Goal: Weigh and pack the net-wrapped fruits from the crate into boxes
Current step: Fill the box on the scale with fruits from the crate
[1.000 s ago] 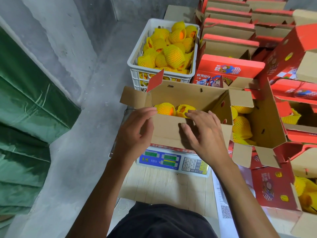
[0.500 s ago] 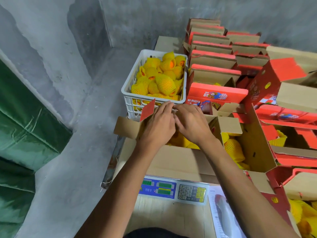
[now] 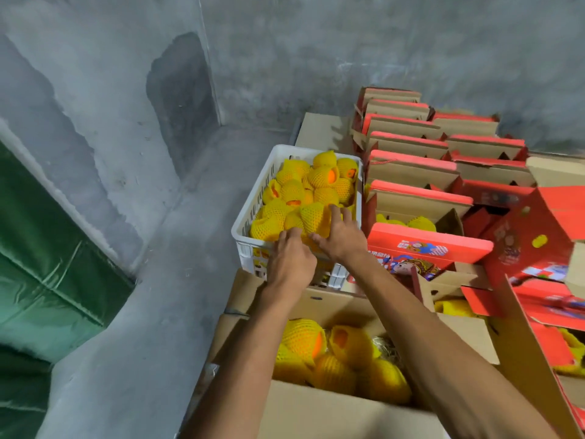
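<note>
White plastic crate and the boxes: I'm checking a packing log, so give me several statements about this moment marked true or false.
1. Both hands reach into the white plastic crate. True; left hand, right hand.
2. The crate is empty. False; it holds yellow net-wrapped fruits.
3. The open brown cardboard box nearest the camera already holds fruits. True.
4. The stacked boxes to the right are blue. False; red and brown.

— Where is there room to reach?
— Over the white crate: its top is open, fruits heaped to the rim.
— And in the way?
— Red boxes crowd its right side; the cardboard box stands just before it, seemingly touching.
</note>
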Available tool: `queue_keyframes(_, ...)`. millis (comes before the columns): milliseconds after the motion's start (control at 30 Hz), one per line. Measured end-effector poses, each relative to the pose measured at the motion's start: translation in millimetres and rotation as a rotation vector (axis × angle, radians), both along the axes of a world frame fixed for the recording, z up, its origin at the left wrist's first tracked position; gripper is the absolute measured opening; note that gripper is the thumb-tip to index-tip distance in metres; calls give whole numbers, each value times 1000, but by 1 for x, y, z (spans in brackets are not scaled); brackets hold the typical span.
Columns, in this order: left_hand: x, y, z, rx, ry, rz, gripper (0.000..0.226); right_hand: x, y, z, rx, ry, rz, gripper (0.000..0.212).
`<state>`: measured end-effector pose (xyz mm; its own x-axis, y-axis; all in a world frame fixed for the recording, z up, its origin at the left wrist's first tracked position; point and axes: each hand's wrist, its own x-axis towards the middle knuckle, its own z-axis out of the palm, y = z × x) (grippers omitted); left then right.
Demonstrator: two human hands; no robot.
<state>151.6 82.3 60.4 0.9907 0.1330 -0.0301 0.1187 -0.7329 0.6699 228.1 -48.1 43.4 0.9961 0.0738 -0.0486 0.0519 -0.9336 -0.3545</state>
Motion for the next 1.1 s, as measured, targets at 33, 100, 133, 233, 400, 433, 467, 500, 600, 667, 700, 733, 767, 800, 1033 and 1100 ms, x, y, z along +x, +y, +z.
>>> queue_keyframes(33,6,-2,0,-42,-4,21,42,10,5,-4,-6,22,8,86)
queue_keyframes(100,16,-9,0,-107,-40,52,42,26,13,-14,-13,57,30,88)
queue_keyframes(133,20,-12,-1,-169,-59,73,43,32,16,-19,-5,62,38,87)
queue_keyframes(233,31,-22,0,-510,-50,171,39,44,20,-26,-10,13,27,77)
queue_keyframes(400,37,-16,5,-1384,197,443,32,41,13,-14,36,-119,17,81)
queue_keyframes(433,38,-14,6,-1431,190,460,32,38,12,-8,115,-134,-13,84)
queue_keyframes(467,39,-12,8,-1434,169,483,34,35,12,-2,189,-145,-52,87)
queue_keyframes(500,39,-10,9,-1419,153,512,38,31,13,5,251,-149,-86,89)
queue_keyframes(600,37,-5,13,-1460,211,544,60,19,22,20,443,-89,-96,94)
queue_keyframes(667,31,-5,15,-1578,241,503,64,8,25,27,518,52,-7,95)
queue_keyframes(700,28,-4,15,-1598,233,506,66,3,26,27,526,155,50,94)
queue_keyframes(733,26,-4,14,-1598,223,519,69,1,25,25,528,240,105,90)
queue_keyframes(767,25,-4,12,-1603,219,542,71,1,23,22,542,290,141,84)
queue_keyframes(800,24,-3,9,-1623,221,564,68,3,22,20,572,299,147,77)
queue_keyframes(1033,22,11,12,-1844,258,652,56,61,31,1,65,24,176,72)
queue_keyframes(1100,23,13,9,-1863,251,688,57,72,39,-14,-66,100,211,82)
